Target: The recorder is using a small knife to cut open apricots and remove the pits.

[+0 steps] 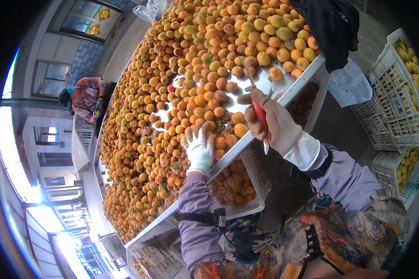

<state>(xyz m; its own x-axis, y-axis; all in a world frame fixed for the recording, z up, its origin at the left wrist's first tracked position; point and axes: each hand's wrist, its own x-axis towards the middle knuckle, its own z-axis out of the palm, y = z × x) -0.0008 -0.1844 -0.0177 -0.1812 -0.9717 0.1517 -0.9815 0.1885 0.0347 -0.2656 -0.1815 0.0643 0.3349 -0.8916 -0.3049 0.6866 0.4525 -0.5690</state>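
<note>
A broad heap of orange and yellow apricots (195,101) covers a metal-topped table (237,104). My left hand (199,151), in a white glove with soiled fingertips, lies palm down on the apricots near the table's raised metal edge. Its fingers are spread and touch the fruit; whatever lies beneath the palm is hidden. In my right hand (282,129), also gloved, is a slim knife with a red handle (260,117). Its thin blade points away from me over the table, close to a few browned apricots (250,62).
Below the edge stands a white plastic crate (262,185) of browned, damaged apricots. Stacked crates (387,115) of yellow fruit rise on the right, near a hanging sheet of paper (351,83). Dark cloth (330,31) drapes over the far corner. Another person (90,96) works across the table.
</note>
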